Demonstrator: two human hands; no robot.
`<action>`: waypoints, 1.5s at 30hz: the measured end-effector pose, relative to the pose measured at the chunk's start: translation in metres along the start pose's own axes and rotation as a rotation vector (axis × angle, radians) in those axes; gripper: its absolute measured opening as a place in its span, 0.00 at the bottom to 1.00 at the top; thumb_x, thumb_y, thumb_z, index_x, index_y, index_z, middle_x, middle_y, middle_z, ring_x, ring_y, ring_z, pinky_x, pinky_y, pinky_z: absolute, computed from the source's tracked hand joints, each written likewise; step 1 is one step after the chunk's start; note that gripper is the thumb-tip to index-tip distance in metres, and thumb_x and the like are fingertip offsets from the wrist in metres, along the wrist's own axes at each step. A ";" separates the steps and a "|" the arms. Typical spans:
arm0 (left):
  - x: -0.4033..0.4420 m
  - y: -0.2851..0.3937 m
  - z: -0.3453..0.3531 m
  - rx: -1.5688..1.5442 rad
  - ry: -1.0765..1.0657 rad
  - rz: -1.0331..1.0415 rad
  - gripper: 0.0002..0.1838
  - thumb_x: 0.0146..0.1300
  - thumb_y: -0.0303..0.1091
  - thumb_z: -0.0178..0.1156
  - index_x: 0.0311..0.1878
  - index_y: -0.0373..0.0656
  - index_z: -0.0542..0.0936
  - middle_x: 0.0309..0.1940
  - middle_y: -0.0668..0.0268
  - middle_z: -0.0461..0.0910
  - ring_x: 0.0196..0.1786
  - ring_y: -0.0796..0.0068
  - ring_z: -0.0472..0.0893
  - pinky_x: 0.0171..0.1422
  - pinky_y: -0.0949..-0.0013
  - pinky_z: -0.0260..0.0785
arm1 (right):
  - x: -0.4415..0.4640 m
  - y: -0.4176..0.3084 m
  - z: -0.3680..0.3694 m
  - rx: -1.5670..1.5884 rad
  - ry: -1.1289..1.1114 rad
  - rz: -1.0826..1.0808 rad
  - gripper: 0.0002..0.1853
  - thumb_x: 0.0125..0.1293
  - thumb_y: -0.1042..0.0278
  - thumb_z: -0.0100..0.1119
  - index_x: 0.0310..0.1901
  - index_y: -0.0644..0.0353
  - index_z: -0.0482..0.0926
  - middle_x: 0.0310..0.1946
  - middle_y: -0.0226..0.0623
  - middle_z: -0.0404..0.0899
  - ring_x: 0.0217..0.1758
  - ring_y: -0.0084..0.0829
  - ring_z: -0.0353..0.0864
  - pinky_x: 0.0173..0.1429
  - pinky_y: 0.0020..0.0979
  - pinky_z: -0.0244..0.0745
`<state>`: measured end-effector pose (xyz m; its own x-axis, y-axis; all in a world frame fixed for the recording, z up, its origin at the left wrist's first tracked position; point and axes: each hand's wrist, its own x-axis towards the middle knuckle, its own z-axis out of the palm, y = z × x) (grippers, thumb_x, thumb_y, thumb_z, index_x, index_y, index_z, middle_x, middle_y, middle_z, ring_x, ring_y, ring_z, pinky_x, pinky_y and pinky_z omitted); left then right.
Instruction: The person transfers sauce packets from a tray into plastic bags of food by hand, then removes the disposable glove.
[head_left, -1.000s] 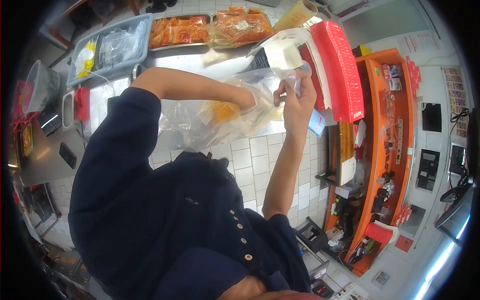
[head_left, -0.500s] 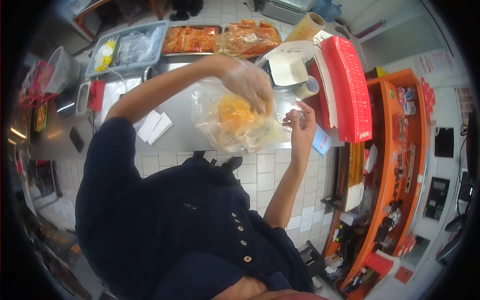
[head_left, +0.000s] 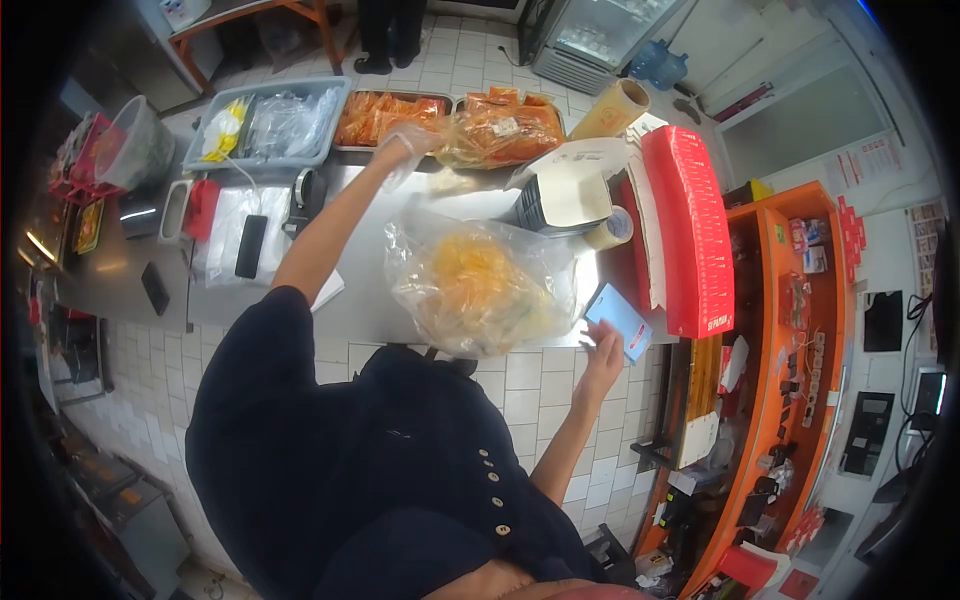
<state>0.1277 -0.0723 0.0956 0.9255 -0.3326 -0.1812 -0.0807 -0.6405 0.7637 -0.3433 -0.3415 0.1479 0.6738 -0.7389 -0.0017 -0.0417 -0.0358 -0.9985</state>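
Observation:
A clear plastic bag (head_left: 475,300) with yellow-orange food inside lies on the steel table in front of me. My left hand (head_left: 408,145), in a clear plastic glove, is stretched over the near edge of the two trays at the back. Its fingers are blurred and partly hidden, so their grip does not show. One tray (head_left: 390,118) holds orange-red packets; the other has a clear bag of orange food (head_left: 500,130). My bare right hand (head_left: 603,362), fingers bent together, is at the front edge beside a light-blue flat pack (head_left: 620,322). What it pinches, if anything, is unclear.
A red carton (head_left: 690,230), a white-lined open box (head_left: 565,200) and a tape roll (head_left: 610,230) stand at the right. To the left are a blue-grey bin (head_left: 265,125), a black phone (head_left: 251,247) and white paper. Another person's legs (head_left: 390,35) stand beyond the table.
My left hand has left the bag of yellow food and moved up and left to the trays. My right hand has dropped lower, towards the blue pack. The view has shifted.

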 end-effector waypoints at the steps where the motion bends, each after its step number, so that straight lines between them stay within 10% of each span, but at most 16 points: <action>1: 0.008 -0.009 0.014 -0.235 -0.006 0.050 0.33 0.65 0.65 0.68 0.53 0.40 0.90 0.46 0.55 0.91 0.49 0.66 0.88 0.56 0.64 0.77 | -0.009 0.011 -0.002 0.008 0.069 0.095 0.22 0.86 0.52 0.51 0.62 0.65 0.78 0.50 0.43 0.84 0.52 0.34 0.85 0.54 0.35 0.81; 5: 0.030 0.018 0.050 -0.671 -0.003 -0.540 0.33 0.69 0.62 0.66 0.62 0.41 0.86 0.53 0.55 0.89 0.53 0.65 0.87 0.60 0.63 0.76 | -0.053 0.055 -0.003 -0.063 0.192 0.221 0.22 0.86 0.50 0.51 0.63 0.62 0.78 0.49 0.38 0.83 0.49 0.31 0.84 0.51 0.31 0.79; 8: 0.084 -0.027 0.090 -0.519 -0.064 -0.309 0.29 0.73 0.54 0.64 0.66 0.40 0.83 0.57 0.53 0.87 0.56 0.61 0.86 0.60 0.60 0.76 | -0.088 0.088 0.003 -0.028 0.349 0.340 0.22 0.85 0.49 0.51 0.62 0.61 0.78 0.49 0.37 0.83 0.48 0.31 0.84 0.50 0.32 0.78; 11: 0.113 -0.045 0.110 0.481 -0.077 0.159 0.26 0.74 0.50 0.61 0.63 0.37 0.82 0.56 0.52 0.87 0.56 0.58 0.85 0.59 0.57 0.76 | -0.119 0.109 0.012 -0.035 0.479 0.463 0.24 0.84 0.48 0.53 0.63 0.64 0.77 0.52 0.43 0.83 0.50 0.34 0.85 0.51 0.34 0.81; 17: 0.102 -0.002 0.113 -0.822 0.049 -0.388 0.26 0.75 0.50 0.58 0.58 0.35 0.84 0.52 0.52 0.87 0.53 0.57 0.85 0.59 0.53 0.76 | -0.158 0.147 0.029 -0.111 0.467 0.561 0.25 0.83 0.47 0.52 0.63 0.63 0.77 0.51 0.44 0.84 0.48 0.37 0.87 0.49 0.37 0.81; 25: 0.078 0.037 0.090 -0.841 -0.309 -0.389 0.38 0.71 0.58 0.64 0.77 0.48 0.72 0.76 0.59 0.69 0.78 0.66 0.64 0.82 0.53 0.57 | -0.197 0.190 0.034 -0.126 0.495 0.678 0.22 0.81 0.51 0.55 0.63 0.61 0.77 0.53 0.47 0.85 0.51 0.42 0.88 0.49 0.40 0.82; 35: 0.103 0.084 0.075 -0.549 -0.401 0.212 0.28 0.80 0.53 0.51 0.74 0.46 0.73 0.68 0.60 0.75 0.70 0.62 0.71 0.75 0.60 0.65 | -0.233 0.218 0.022 -0.147 0.417 0.869 0.24 0.82 0.52 0.53 0.68 0.63 0.74 0.58 0.53 0.84 0.54 0.45 0.88 0.52 0.43 0.83; 45: 0.128 0.144 0.036 -0.381 -0.431 0.245 0.24 0.79 0.50 0.54 0.69 0.45 0.76 0.59 0.58 0.79 0.60 0.64 0.75 0.68 0.60 0.69 | -0.254 0.263 0.005 -0.149 0.343 0.893 0.25 0.83 0.51 0.53 0.67 0.65 0.75 0.59 0.54 0.84 0.56 0.44 0.87 0.55 0.43 0.84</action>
<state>0.2207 -0.2319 0.1596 0.6583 -0.7385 -0.1458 -0.0604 -0.2449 0.9677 -0.5217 -0.1596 -0.1143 0.0976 -0.6907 -0.7166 -0.5427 0.5666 -0.6200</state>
